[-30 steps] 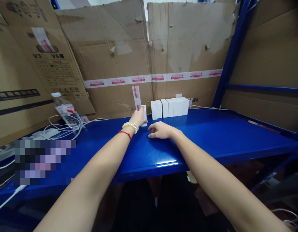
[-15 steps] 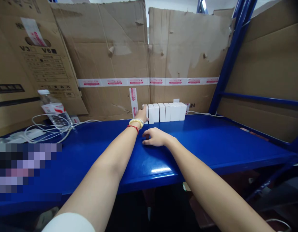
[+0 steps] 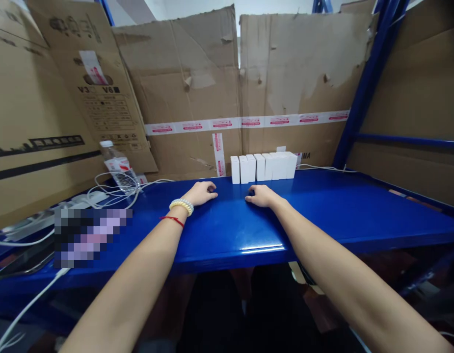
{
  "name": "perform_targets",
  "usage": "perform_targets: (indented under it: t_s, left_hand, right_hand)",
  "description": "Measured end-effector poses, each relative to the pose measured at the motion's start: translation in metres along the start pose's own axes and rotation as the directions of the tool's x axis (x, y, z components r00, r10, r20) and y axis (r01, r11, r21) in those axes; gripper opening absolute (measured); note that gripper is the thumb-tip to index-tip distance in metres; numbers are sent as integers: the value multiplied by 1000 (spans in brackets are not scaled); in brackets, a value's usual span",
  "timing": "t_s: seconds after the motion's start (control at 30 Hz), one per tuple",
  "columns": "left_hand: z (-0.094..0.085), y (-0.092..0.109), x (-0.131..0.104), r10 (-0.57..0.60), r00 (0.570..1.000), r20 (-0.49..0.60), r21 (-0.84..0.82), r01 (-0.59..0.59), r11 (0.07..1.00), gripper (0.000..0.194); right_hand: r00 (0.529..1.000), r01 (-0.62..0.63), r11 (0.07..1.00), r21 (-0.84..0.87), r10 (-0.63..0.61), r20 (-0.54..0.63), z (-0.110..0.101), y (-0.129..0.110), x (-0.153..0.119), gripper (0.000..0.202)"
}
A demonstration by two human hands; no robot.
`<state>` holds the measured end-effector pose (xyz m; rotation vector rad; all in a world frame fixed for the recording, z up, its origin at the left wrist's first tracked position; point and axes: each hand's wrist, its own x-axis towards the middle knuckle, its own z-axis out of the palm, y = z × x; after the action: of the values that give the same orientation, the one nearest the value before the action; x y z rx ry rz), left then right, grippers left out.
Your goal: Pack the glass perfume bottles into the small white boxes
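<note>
Several white boxes (image 3: 271, 166) stand upright in a row on the blue table (image 3: 227, 220), near its back edge. The leftmost box (image 3: 235, 170) has a small gap to its right. My left hand (image 3: 201, 192), with a beaded band and a red string at the wrist, rests on the table left of the row, fingers loosely curled and apart, holding nothing. In front of the row lies my right hand (image 3: 262, 196), its fingers bent with a gap between thumb and fingers and nothing in it. Neither hand touches a box.
A clear plastic bottle (image 3: 119, 166) leans at the back left among white cables (image 3: 111, 189). A power strip (image 3: 90, 197) and a dark phone (image 3: 28, 257) lie at the left. Cardboard panels (image 3: 186, 88) line the back, and a blue post (image 3: 370, 83) rises at the right.
My left hand has let go of the leftmost box and moved back to the left. My right hand remains in front of the row. The view has shifted left.
</note>
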<state>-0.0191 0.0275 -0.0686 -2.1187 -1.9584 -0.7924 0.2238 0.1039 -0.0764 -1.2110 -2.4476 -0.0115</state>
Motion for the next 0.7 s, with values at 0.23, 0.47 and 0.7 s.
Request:
perform_targets:
  t_s: [0.23, 0.47, 0.7]
  left_hand:
    - [-1, 5, -16, 12, 998, 69, 4, -13, 1000, 44]
    - [1, 17, -21, 11, 994, 108, 40, -16, 999, 46]
    - [2, 15, -21, 29, 992, 124, 80, -39, 996, 47]
  right_hand:
    - [995, -6, 992, -126, 18, 94, -6, -3, 9, 46]
    - [994, 0, 987, -159, 17, 108, -16, -6, 17, 27]
    - [1000, 5, 996, -90, -7, -16, -5, 9, 2, 33]
